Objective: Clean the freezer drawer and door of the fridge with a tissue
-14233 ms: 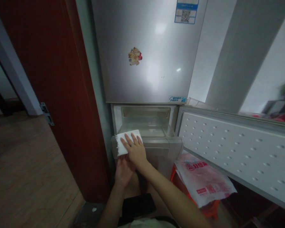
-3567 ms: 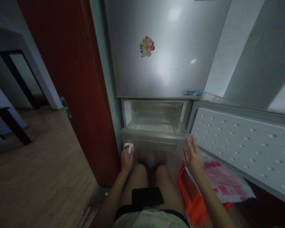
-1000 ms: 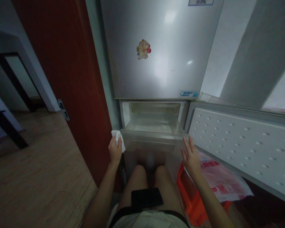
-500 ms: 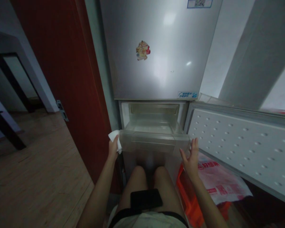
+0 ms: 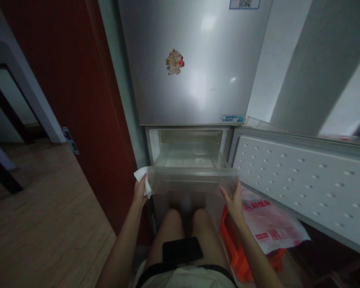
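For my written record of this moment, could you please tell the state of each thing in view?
Upper fridge door: shut.
Lower fridge door: swung open.
Drawer: pulled out.
White wipe: loosely bunched, at the drawer's left end.
Left hand: holding the wipe.
Right hand: at the drawer's right end, thumb and fingers apart; grip unclear.
Black flat object: lying on the lap.
Printed bag: draped over the orange stool.
Red-brown door: standing open.

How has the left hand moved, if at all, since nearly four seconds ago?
Yes: the left hand has shifted left against the fridge, from the front of the drawer to its left end.
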Demonstrator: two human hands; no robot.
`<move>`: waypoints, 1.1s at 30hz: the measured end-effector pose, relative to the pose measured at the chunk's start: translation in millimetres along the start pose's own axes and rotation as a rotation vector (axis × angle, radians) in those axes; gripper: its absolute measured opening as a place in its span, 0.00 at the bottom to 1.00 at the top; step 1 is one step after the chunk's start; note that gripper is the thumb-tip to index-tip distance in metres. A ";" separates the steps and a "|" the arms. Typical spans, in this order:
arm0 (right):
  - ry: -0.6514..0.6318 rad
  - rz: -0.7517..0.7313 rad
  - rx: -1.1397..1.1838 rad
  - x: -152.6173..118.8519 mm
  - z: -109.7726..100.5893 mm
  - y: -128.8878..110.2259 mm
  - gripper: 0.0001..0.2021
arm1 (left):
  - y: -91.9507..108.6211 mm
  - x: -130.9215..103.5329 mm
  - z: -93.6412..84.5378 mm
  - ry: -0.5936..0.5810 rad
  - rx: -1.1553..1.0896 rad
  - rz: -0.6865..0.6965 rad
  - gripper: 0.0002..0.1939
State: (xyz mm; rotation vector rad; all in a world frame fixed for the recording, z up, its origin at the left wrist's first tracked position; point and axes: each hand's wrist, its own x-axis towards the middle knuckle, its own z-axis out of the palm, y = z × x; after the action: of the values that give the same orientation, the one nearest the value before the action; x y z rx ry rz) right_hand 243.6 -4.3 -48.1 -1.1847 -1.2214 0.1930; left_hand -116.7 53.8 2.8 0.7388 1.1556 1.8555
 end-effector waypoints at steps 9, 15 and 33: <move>-0.021 0.016 0.036 -0.4 -2.1 7.1 0.43 | 1.8 -8.7 -14.6 0.241 0.189 0.217 0.17; -0.074 0.099 0.062 -14.3 -10.7 24.6 0.37 | -0.6 -32.1 -6.0 0.092 0.572 0.592 0.19; 0.024 0.029 -0.045 -24.2 -18.8 0.5 0.50 | 6.2 -109.9 98.2 -0.363 1.117 0.966 0.04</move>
State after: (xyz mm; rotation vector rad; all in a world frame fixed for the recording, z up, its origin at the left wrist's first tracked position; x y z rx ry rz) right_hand 249.0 -31.6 -61.1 -1.2405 -1.1936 0.1732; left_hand 15.0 0.1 42.1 2.4835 1.7119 1.4456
